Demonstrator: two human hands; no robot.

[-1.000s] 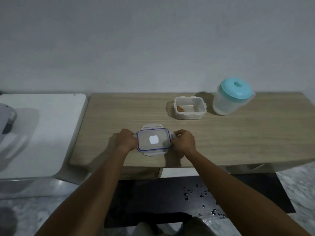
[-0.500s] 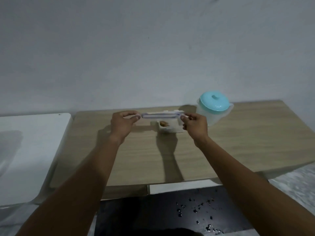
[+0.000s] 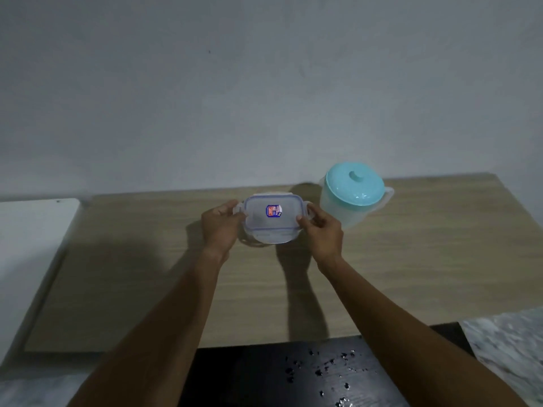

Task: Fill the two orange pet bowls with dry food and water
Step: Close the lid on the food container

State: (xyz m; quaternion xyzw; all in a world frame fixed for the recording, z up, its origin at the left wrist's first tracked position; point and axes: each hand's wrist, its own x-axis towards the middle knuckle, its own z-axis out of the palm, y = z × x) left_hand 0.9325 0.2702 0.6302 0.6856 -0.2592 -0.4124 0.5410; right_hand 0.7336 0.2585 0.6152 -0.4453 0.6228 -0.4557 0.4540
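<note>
A clear rectangular container lid (image 3: 273, 217) with a blue seal and a small label lies flat over the food container, which it hides almost fully. My left hand (image 3: 221, 227) grips its left edge and my right hand (image 3: 321, 230) grips its right edge. A translucent water jug with a turquoise lid (image 3: 354, 198) stands just right of my right hand, near the wall. No orange bowl is in view.
The wooden tabletop (image 3: 411, 259) runs from left to right against a grey wall. A white surface (image 3: 29, 245) adjoins it on the left. Below the front edge lies a black mat (image 3: 279, 377) with scattered bits, and marbled floor (image 3: 505, 339) at right.
Both hands lifted the lid from the front of the table and carried it back over the food container beside the jug. The camera has tilted and moved closer.
</note>
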